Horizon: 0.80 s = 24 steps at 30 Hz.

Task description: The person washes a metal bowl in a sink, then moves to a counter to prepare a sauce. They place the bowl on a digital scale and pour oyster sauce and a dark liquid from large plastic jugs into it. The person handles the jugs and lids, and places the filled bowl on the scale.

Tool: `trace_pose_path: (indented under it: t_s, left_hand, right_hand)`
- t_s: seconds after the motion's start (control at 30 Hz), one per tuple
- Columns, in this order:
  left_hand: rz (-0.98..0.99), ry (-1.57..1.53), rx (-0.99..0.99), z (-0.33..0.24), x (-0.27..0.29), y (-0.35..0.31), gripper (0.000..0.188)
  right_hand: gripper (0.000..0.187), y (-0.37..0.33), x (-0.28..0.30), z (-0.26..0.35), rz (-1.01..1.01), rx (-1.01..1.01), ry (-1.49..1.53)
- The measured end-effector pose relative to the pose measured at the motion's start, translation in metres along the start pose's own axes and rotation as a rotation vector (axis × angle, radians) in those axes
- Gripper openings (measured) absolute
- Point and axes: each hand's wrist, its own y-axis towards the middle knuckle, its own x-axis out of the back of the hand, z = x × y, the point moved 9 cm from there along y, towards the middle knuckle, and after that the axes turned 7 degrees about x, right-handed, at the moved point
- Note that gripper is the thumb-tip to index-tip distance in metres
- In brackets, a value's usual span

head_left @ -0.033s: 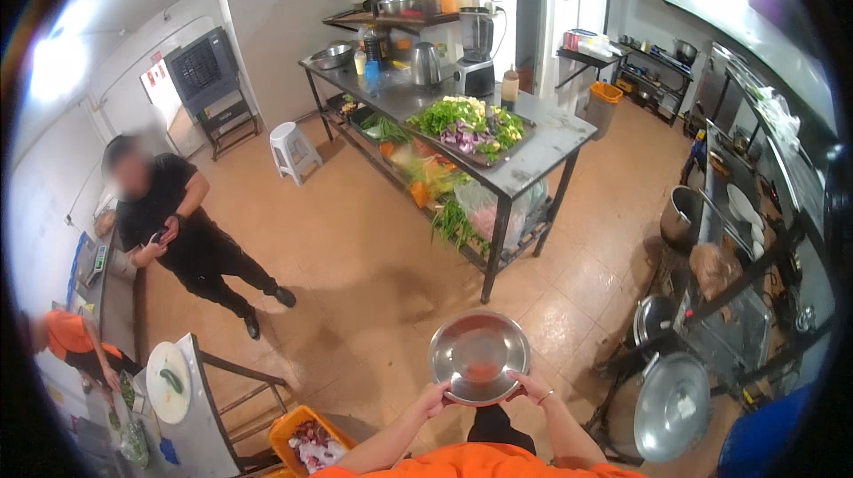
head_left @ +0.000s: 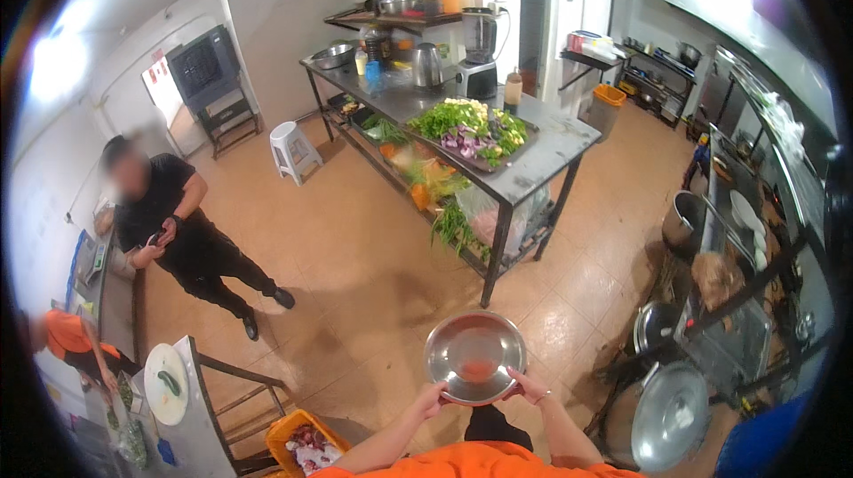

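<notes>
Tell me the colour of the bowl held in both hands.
The bowl is shiny silver, best seen in the head view.

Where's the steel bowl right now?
In the head view, the steel bowl is low, just right of centre, held at its near rim by the left hand and the right hand.

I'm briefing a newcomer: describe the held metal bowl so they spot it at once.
Find the long metal table mid-room, then look just below its nearest leg in the picture. There, the left hand and right hand grip a round, shiny bowl by its rim. Unlike the silvery bowl on the tabletop, it is held, with a reddish patch inside.
</notes>
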Motion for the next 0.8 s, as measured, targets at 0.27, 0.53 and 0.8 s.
trace_pose_path:
  t_s: [0.27, 0.53, 0.8]
  left_hand:
    - [-0.387, -0.233, -0.239, -0.214, 0.052, 0.062, 0.025]
    - [-0.519, -0.136, -0.488, -0.355, 0.206, 0.119, 0.013]
    - [-0.442, -0.412, -0.301, -0.604, 0.222, 0.229, 0.037]
  right_hand:
    - [0.048, 0.269, -0.073, 0.067, 0.050, -0.269, 0.146]
    - [0.025, 0.567, -0.220, 0.147, 0.359, -0.306, 0.226]
    - [0.019, 0.790, -0.225, 0.218, -0.085, -0.113, -0.392]
